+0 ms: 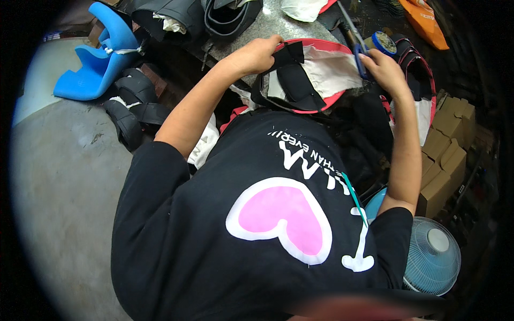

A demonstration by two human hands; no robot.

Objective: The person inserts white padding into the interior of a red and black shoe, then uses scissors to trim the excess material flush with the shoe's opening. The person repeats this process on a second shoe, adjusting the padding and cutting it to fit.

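My left hand (259,54) is closed on the upper left edge of a red-rimmed piece of sewn fabric work (329,69), with black bands across it and white cloth on its inner side. The piece lies over the worktop, close to my body. In my right hand (386,72) is a pair of scissors (357,53) with blue handles, its blades pointing up and away from me. The scissors are beside the right end of the white cloth; whether the right fingers also touch the cloth is hard to tell.
A grey worktop (225,49) carries black padded pieces (227,20). At the far left stands a blue moulded form (101,61). A small blue-rimmed tub (384,43) and an orange bag (425,21) lie at the far right. Cardboard boxes (444,160) and a fan (432,257) stand to my right.
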